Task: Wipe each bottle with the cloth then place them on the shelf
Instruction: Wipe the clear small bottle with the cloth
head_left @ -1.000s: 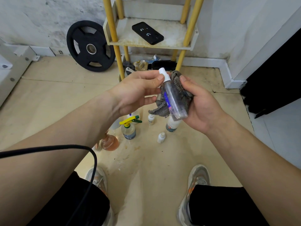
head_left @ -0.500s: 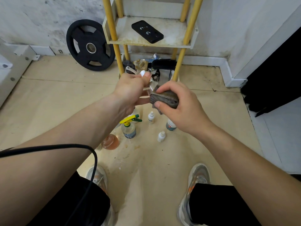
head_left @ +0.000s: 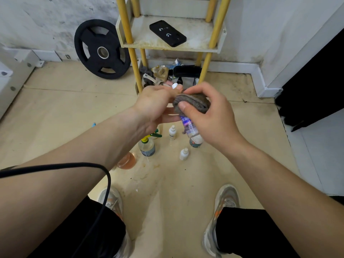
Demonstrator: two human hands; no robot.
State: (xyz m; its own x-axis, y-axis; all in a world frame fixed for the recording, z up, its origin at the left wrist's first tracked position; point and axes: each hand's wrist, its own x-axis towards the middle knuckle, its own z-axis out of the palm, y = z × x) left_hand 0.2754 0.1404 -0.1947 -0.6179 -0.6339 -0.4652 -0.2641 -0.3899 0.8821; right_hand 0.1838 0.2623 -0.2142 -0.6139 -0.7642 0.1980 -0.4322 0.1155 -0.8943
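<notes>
**Bottle in both hands, above floor**
L hand grips clear bottle near its white cap; R hand clamps grey cloth round its upper body; contents unclear; shelf holds 1 black phone; orange-liquid bottle on floor, half hidden behind L forearm.

Soft, even light fills the scene, with no hard glare. The floor carries only faint, diffuse shadows near the shoes. Focus is sharp throughout. Wide-angle distortion bends the walls and stretches both forearms toward the lower corners.
</notes>
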